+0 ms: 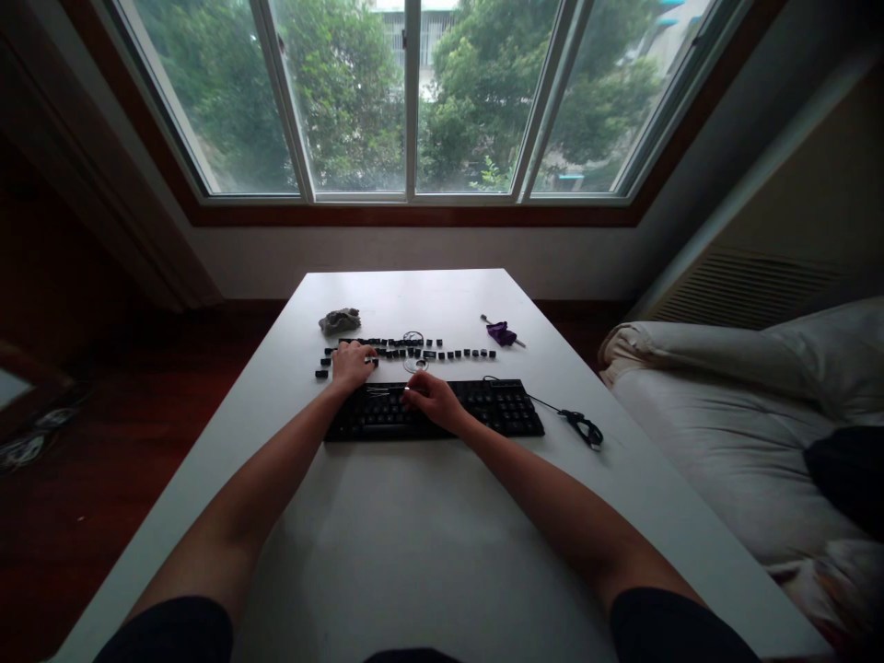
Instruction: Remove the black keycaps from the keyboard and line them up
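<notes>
A black keyboard [507, 410] lies across the white table, with a gap in its upper left part where keycaps are off. Beyond it, loose black keycaps [459, 354] stand in rough rows. My left hand [351, 366] reaches over the keyboard's left end into these rows, fingers bent and closed around a small black keycap [374, 363]. Over the middle of the keyboard, my right hand [435, 402] is closed in a pinch; something small glints at its fingertips, too small to name. Just past those fingers is a thin pale ring [416, 366].
A crumpled grey cloth [340, 320] lies at the table's back left. A purple cloth [501, 333] with a thin stick-like tool is at the back right. The bundled keyboard cable [584, 428] rests on the right. A sofa [697, 442] stands beside the table [414, 543].
</notes>
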`<state>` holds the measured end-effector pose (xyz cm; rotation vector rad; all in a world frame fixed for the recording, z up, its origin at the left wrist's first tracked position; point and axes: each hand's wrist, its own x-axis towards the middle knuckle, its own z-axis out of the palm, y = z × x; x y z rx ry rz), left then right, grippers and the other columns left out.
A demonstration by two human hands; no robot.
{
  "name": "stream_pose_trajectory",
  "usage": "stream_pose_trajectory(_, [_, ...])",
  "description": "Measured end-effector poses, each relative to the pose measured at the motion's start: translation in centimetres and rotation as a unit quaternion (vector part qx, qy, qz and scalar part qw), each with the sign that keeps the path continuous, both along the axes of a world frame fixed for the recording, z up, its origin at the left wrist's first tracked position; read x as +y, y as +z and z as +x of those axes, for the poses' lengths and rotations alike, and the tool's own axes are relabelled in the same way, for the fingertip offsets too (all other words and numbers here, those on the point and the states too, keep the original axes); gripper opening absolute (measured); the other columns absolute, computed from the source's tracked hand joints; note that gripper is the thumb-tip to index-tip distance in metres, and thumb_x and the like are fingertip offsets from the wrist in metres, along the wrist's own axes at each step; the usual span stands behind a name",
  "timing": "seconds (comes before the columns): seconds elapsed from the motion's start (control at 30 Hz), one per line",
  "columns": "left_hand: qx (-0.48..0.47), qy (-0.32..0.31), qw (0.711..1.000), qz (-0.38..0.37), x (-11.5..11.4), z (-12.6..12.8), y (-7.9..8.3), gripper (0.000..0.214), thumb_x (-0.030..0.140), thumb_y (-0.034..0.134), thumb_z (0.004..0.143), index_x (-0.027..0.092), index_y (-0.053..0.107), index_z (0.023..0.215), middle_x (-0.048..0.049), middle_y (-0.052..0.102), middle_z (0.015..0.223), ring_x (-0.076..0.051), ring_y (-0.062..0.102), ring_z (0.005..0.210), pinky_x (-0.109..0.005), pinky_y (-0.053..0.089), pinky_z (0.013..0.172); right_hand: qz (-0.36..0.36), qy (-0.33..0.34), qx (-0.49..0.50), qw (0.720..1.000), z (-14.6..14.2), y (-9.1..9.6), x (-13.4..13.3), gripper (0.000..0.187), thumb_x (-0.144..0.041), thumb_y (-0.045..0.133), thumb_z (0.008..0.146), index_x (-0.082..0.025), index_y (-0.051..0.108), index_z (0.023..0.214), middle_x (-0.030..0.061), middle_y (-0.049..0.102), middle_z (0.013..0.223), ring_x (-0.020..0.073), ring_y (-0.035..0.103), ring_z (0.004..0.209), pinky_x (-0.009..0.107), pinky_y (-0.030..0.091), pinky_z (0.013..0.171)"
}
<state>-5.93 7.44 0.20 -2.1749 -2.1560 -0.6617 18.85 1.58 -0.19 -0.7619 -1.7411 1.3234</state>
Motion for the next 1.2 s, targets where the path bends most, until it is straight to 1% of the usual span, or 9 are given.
stream_pose_trajectory(0.3, [-0.001,-0.006,1.000,-0.005,0.0,0.3,-0.1,0.020,0.033,0.068,0.076,0.028,0.076,0.094,-0.0107,0.064,0.104,-0.035,0.048,0.106,-0.046,0.034,0.090,0.011,-0.006,-0.003,1.000,0.1,0.1,0.0,0.025,-0.045,0.066,0.086,-0.021,0.058,0.087,0.0028,0.071,0.079,0.0171,0.069,0.065,0.031,0.057,0.063])
stream_pose_trajectory(0.4, [-0.002,-0.005,1.000,-0.005,-0.2,0.4,0.1,0.021,0.032,0.068,0.076,0.028,0.076,0.095,-0.0108,0.064,0.105,-0.035,0.048,0.106,-0.046,0.034,0.090,-0.002,-0.002,0.006,1.000,0.0,-0.1,0.0,0.027,-0.046,0.067,0.085,-0.021,0.058,0.088,0.0029,0.071,0.079,0.0172,0.070,0.065,0.030,0.058,0.063])
stream_pose_trajectory(0.53, [-0.014,-0.011,1.000,0.005,-0.7,0.4,0.4,0.022,0.032,0.068,0.078,0.027,0.075,0.098,-0.0104,0.064,0.107,-0.034,0.048,0.106,-0.046,0.035,0.091,-0.041,0.012,0.042,0.998,-0.1,-0.1,0.2,0.032,-0.046,0.069,0.083,-0.020,0.061,0.099,0.0027,0.072,0.079,0.0162,0.069,0.063,0.029,0.057,0.061])
stream_pose_trajectory(0.67, [-0.030,-0.020,0.999,0.028,-1.9,0.3,0.6,0.020,0.031,0.063,0.083,0.026,0.074,0.099,-0.0103,0.065,0.104,-0.033,0.050,0.105,-0.045,0.036,0.091,-0.065,0.024,0.068,0.995,0.1,0.5,0.5,0.038,-0.046,0.070,0.082,-0.020,0.064,0.109,0.0033,0.072,0.080,0.0162,0.069,0.064,0.028,0.056,0.060])
stream_pose_trajectory(0.77, [-0.030,-0.046,0.998,0.036,-3.3,0.1,0.6,0.019,0.030,0.060,0.086,0.025,0.074,0.098,-0.0084,0.066,0.101,-0.029,0.052,0.102,-0.042,0.038,0.091,-0.077,-0.008,0.090,0.993,0.4,1.2,0.6,0.035,-0.045,0.072,0.080,-0.019,0.066,0.103,0.0013,0.070,0.073,0.0150,0.067,0.061,0.027,0.054,0.058])
stream_pose_trajectory(0.87, [-0.044,-0.093,0.994,0.034,-4.8,0.1,0.5,0.018,0.027,0.057,0.089,0.025,0.074,0.096,-0.0058,0.068,0.100,-0.026,0.054,0.099,-0.040,0.040,0.092,-0.082,-0.042,0.107,0.990,0.6,1.8,0.6,0.032,-0.044,0.074,0.079,-0.018,0.067,0.097,-0.0008,0.067,0.067,0.0131,0.063,0.058,0.025,0.051,0.056])
stream_pose_trajectory(0.97, [-0.058,-0.137,0.988,0.027,-5.9,0.3,0.4,0.019,0.026,0.055,0.091,0.024,0.073,0.097,-0.0053,0.068,0.099,-0.024,0.056,0.096,-0.038,0.043,0.090,-0.078,-0.057,0.113,0.989,0.6,2.3,0.7,0.030,-0.043,0.074,0.079,-0.018,0.067,0.095,-0.0020,0.064,0.064,0.0118,0.060,0.057,0.024,0.049,0.055])
stream_pose_trajectory(1.07, [-0.055,-0.183,0.982,0.007,-6.4,0.5,0.4,0.019,0.028,0.055,0.091,0.024,0.073,0.097,-0.0053,0.068,0.099,-0.023,0.058,0.095,-0.037,0.045,0.087,-0.054,-0.076,0.110,0.990,0.4,2.9,0.9,0.030,-0.045,0.074,0.079,-0.019,0.067,0.092,-0.0014,0.064,0.067,0.0114,0.058,0.057,0.024,0.048,0.055])
stream_pose_trajectory(1.2, [-0.059,-0.196,0.979,-0.010,-6.3,0.5,0.5,0.019,0.029,0.055,0.092,0.024,0.072,0.098,-0.0051,0.069,0.101,-0.023,0.060,0.094,-0.035,0.045,0.085,-0.035,-0.079,0.093,0.992,-0.2,3.5,1.4,0.033,-0.048,0.072,0.079,-0.019,0.064,0.091,0.0013,0.067,0.075,0.0146,0.064,0.064,0.025,0.050,0.054])
